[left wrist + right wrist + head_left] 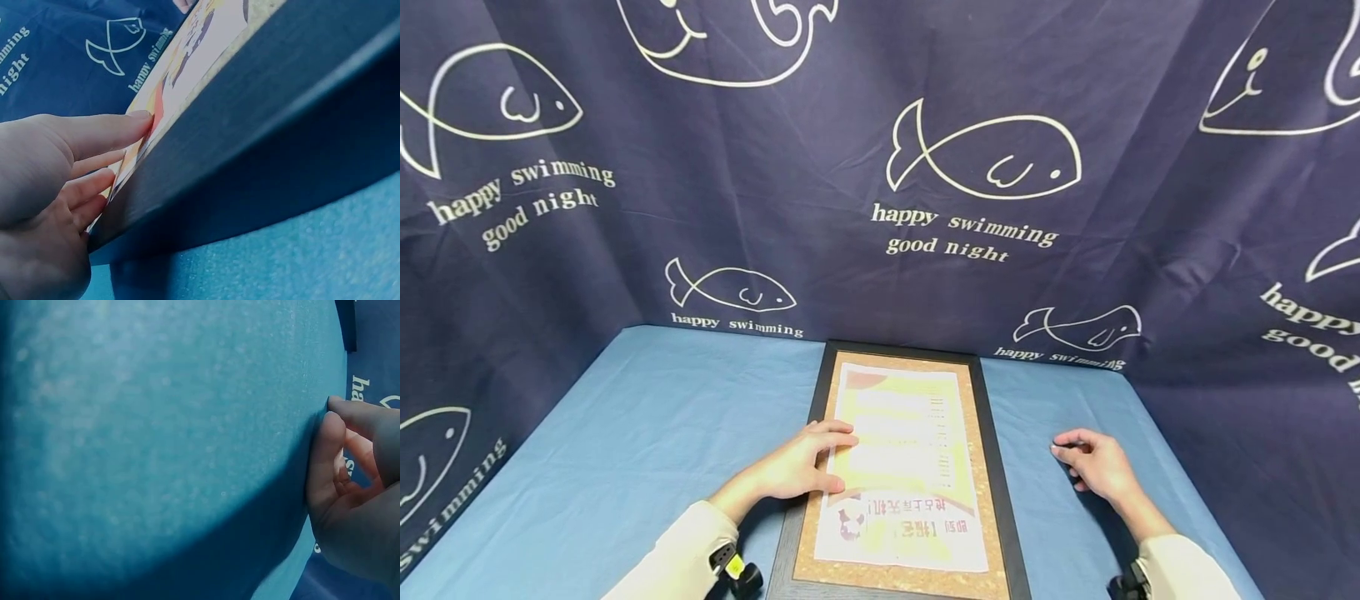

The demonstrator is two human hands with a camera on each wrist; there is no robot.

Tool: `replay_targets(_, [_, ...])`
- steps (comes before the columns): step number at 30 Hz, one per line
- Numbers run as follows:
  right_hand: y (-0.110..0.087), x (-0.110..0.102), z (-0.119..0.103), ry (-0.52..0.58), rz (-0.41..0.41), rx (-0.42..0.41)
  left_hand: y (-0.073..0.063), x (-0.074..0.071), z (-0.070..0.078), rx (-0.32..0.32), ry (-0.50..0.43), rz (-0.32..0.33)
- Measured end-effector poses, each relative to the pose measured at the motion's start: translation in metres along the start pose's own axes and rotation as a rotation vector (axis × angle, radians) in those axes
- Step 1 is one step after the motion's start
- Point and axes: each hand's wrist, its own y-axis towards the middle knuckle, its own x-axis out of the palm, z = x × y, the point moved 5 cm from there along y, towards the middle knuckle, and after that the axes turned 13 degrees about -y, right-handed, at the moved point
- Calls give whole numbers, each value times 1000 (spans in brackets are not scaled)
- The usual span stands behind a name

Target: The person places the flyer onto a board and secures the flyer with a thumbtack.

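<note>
A cork board (808,550) with a black frame (1000,467) lies on the table. On its cork is a printed yellow and white paper sheet (898,467) bearing a red patch and large characters. My left hand (793,465) rests over the left side of the board, fingers spread and fingertips on the sheet's left edge. The left wrist view shows its thumb (112,134) on the sheet beside the frame. My right hand (1097,468) is right of the board, low over the cloth, thumb and index finger pinching a tiny dark object (1052,447) whose shape is mostly hidden.
A blue cloth (700,400) covers the table on both sides of the board. Behind it hangs a dark blue curtain (820,208) with white fish drawings and lettering. The board's far edge reaches close to this curtain.
</note>
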Motion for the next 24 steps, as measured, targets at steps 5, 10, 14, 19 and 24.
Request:
replay_targets(5, [1,1,0,-10,36,-15,0,0,0,1,7,-3])
replay_targets(10, [1,3,0,-53,67,-43,0,1,0,0,12,-3])
replay_targets(14, [0,4,-2,-66,71,-50,-1,2,-1,-19,1,-7])
replay_targets(19, [0,4,-5,-69,64,-77,0,2,-1,-28,-16,-4])
replay_targets(24, [0,5,-9,-68,27,-124,1,2,-1,-21,-8,-3])
